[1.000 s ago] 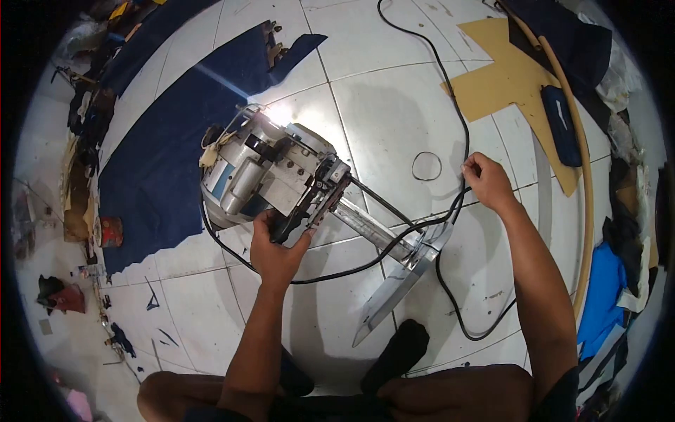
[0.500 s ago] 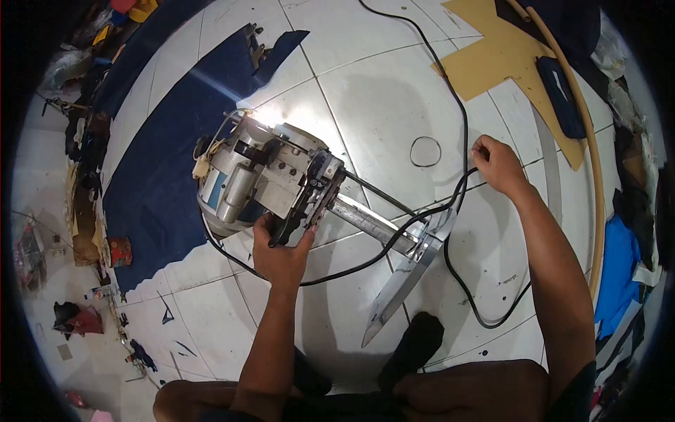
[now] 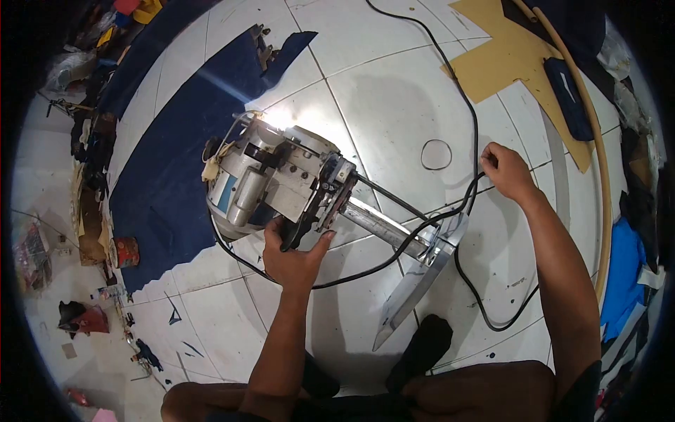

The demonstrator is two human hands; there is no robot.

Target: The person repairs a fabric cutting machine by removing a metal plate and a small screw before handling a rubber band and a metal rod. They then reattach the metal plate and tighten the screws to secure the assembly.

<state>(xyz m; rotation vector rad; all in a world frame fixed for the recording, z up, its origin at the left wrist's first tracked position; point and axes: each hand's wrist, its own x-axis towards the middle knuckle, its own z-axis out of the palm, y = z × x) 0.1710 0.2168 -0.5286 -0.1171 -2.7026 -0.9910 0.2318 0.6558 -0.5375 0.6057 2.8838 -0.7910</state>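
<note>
A metal electric machine [image 3: 281, 176] with a motor housing lies tilted over dark blue cloth [image 3: 169, 176] and floor tiles. From it a metal post [image 3: 383, 225] runs to a long pointed metal base [image 3: 415, 285]. My left hand [image 3: 292, 260] is wrapped round the black handle [image 3: 299, 228] at the machine's near side. At the right, my right hand [image 3: 508, 172] is closed on the black cable [image 3: 480, 176], which loops across the post.
A thin ring [image 3: 436, 155] lies on the tiles. Tan paper pieces [image 3: 492, 63], a dark case [image 3: 568, 98] and a long curved tube [image 3: 598, 162] are at the right. A red tin [image 3: 126, 252] stands left. My feet [image 3: 425, 344] are near the base.
The whole view has shifted slightly, so things appear a little further right and lower. Both hands keep their holds, with no clear movement of the machine.
</note>
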